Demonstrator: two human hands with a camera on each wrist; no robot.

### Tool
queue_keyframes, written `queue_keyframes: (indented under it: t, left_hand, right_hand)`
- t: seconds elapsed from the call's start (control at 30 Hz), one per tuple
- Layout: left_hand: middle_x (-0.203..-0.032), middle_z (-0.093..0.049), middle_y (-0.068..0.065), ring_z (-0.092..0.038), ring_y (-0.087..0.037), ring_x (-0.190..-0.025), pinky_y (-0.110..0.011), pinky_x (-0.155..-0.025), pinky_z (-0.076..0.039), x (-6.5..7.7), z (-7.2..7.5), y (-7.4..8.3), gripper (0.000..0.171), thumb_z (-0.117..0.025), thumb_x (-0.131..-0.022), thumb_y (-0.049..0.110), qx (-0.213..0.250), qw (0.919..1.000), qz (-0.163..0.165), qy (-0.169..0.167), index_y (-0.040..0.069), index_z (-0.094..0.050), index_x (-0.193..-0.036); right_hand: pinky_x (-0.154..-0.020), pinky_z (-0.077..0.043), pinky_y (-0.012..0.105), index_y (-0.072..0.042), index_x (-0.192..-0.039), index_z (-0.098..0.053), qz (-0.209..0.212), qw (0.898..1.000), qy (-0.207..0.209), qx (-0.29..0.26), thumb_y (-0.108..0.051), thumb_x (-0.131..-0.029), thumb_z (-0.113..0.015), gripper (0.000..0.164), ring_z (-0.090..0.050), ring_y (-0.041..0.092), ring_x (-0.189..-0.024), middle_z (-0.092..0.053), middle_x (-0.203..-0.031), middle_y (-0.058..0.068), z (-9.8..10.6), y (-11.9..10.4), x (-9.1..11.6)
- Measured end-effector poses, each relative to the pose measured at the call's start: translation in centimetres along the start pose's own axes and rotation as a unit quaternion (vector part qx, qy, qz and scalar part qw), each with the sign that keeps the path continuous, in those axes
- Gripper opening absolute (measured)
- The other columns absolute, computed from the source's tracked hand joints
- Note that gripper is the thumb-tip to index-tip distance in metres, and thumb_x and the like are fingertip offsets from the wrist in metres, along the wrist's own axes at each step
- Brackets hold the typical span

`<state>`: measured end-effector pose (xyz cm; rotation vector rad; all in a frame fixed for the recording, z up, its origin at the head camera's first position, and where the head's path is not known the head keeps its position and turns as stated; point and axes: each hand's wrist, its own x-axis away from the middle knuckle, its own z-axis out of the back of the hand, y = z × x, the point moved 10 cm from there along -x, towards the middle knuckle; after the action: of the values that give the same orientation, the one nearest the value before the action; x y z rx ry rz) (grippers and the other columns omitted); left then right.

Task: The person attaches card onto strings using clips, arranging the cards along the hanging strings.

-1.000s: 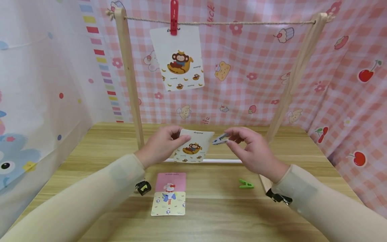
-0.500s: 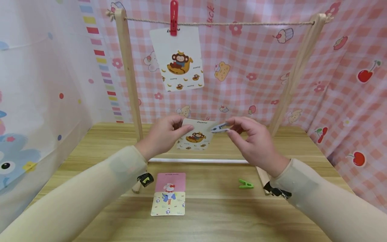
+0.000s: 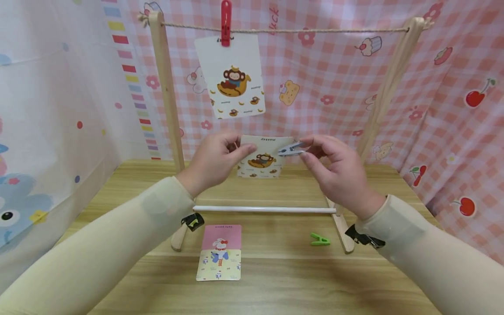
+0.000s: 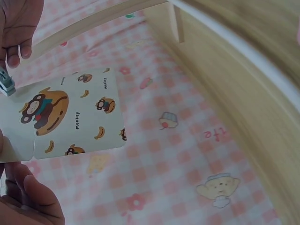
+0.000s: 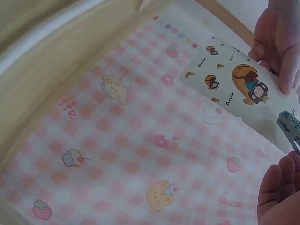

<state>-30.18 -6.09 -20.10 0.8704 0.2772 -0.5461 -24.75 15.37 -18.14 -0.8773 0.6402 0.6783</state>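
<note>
Grey clip (image 3: 290,150) in my right fingers (image 3: 313,162): the head view shows it pinched by the handles, thumb and forefinger parted by little more than its width. It points left, its tip over the right side of the monkey card (image 3: 261,159); whether it bites, I cannot tell. My left fingers (image 3: 243,152) pinch the card's left edge, thumb on the printed face. Well above runs the rope (image 3: 315,30), and I judge this relation to matter most: the clip lies crosswise, roughly along the rope's line, at the card's side rather than on the top edge facing the rope. From the left wrist, the card's long axis runs away rightward, the clip on the border opposite my left fingers. From the right wrist, the clip's tip sits near the lettered end, with my right fingers nearer that end.
</note>
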Motion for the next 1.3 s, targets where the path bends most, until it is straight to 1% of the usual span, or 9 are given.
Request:
queue_keyframes:
  t: [0.1, 0.27, 0.4, 0.53, 0.63, 0.9, 1.13, 1.2, 1.3]
  left_hand:
    - [-0.067, -0.051, -0.002, -0.045, -0.020, -0.062, -0.031, -0.057, -0.040, -0.3, 0.4, 0.6, 0.036, -0.069, -0.104, 0.032, 0.001, 1.0000, -0.004, 0.007, 0.012, -0.059, -0.076]
    - [-0.075, -0.055, -0.004, -0.048, -0.021, -0.067, -0.033, -0.060, -0.042, -0.6, 1.0, 1.3, 0.032, -0.068, -0.104, 0.034, 0.007, 0.9999, 0.005, 0.010, 0.012, -0.063, -0.082]
    - [-0.075, -0.055, -0.004, -0.047, -0.022, -0.067, -0.034, -0.061, -0.042, -0.8, 1.3, 1.9, 0.033, -0.067, -0.105, 0.037, 0.006, 0.9999, 0.011, 0.011, 0.013, -0.062, -0.083]
    - [-0.075, -0.056, -0.004, -0.048, -0.021, -0.067, -0.033, -0.060, -0.041, -1.0, 1.7, 2.6, 0.032, -0.068, -0.104, 0.037, 0.004, 0.9998, -0.001, 0.022, 0.013, -0.062, -0.083]
    - [-0.073, -0.055, -0.004, -0.046, -0.020, -0.065, -0.031, -0.059, -0.040, -1.1, 2.1, 3.1, 0.032, -0.068, -0.104, 0.036, -0.003, 0.9994, -0.011, 0.031, 0.012, -0.061, -0.083]
    - [-0.073, -0.057, -0.004, -0.046, -0.019, -0.066, -0.030, -0.059, -0.038, -1.6, 2.9, 4.2, 0.029, -0.069, -0.103, 0.037, -0.001, 0.9988, -0.021, 0.044, 0.012, -0.069, -0.089]
    - [-0.073, -0.061, -0.004, -0.045, -0.017, -0.063, -0.028, -0.054, -0.036, -2.1, 3.6, 5.1, 0.027, -0.069, -0.103, 0.038, -0.011, 0.9979, -0.027, 0.057, 0.013, -0.073, -0.093]
    - [-0.074, -0.062, -0.004, -0.045, -0.017, -0.063, -0.027, -0.054, -0.036, -2.2, 3.8, 5.4, 0.026, -0.070, -0.102, 0.037, -0.015, 0.9976, -0.027, 0.062, 0.012, -0.074, -0.095]
    - [-0.080, -0.067, -0.004, -0.046, -0.017, -0.065, -0.027, -0.055, -0.037, -2.5, 4.0, 5.6, 0.025, -0.070, -0.103, 0.036, -0.014, 0.9976, -0.023, 0.064, 0.012, -0.075, -0.100]
  right_hand:
    - [-0.070, -0.049, 0.011, 0.001, -0.116, -0.073, 0.007, 1.000, 0.010, 0.001, 0.004, -0.097, -0.071, 0.020, -0.061, 0.005, -0.085, -0.074, -0.102, 0.010, 0.4, -0.3, -0.4]
    - [-0.065, -0.047, 0.011, 0.002, -0.116, -0.073, 0.014, 1.000, 0.021, 0.007, 0.006, -0.096, -0.071, 0.021, -0.060, 0.005, -0.084, -0.073, -0.101, 0.012, 1.1, -0.9, -1.0]
    - [-0.062, -0.045, 0.011, 0.002, -0.118, -0.073, 0.019, 0.999, 0.021, 0.015, 0.005, -0.096, -0.071, 0.022, -0.059, 0.006, -0.084, -0.073, -0.103, 0.011, 1.4, -1.4, -1.6]
    - [-0.065, -0.045, 0.011, 0.003, -0.119, -0.072, 0.029, 0.999, 0.026, 0.022, 0.004, -0.097, -0.070, 0.022, -0.058, 0.004, -0.083, -0.073, -0.102, 0.012, 1.7, -1.9, -2.1]
    - [-0.066, -0.045, 0.012, 0.004, -0.119, -0.071, 0.031, 0.999, 0.033, 0.015, 0.005, -0.097, -0.070, 0.022, -0.057, 0.005, -0.081, -0.072, -0.099, 0.013, 1.9, -2.1, -2.4]
    - [-0.060, -0.041, 0.014, 0.005, -0.120, -0.071, 0.041, 0.998, 0.050, 0.012, 0.002, -0.100, -0.068, 0.020, -0.056, 0.006, -0.080, -0.069, -0.101, 0.011, 2.5, -2.8, -3.1]
    - [-0.070, -0.047, 0.015, 0.008, -0.119, -0.070, 0.058, 0.996, 0.068, 0.007, 0.004, -0.099, -0.067, 0.020, -0.058, 0.005, -0.082, -0.071, -0.103, 0.014, 3.3, -3.5, -3.8]
    - [-0.070, -0.047, 0.015, 0.008, -0.120, -0.070, 0.058, 0.996, 0.070, 0.008, 0.005, -0.099, -0.067, 0.021, -0.058, 0.006, -0.082, -0.071, -0.104, 0.014, 3.5, -3.5, -3.9]
    - [-0.069, -0.046, 0.016, 0.008, -0.121, -0.069, 0.056, 0.996, 0.070, 0.010, 0.004, -0.100, -0.066, 0.022, -0.057, 0.008, -0.081, -0.071, -0.105, 0.013, 3.7, -3.6, -4.2]
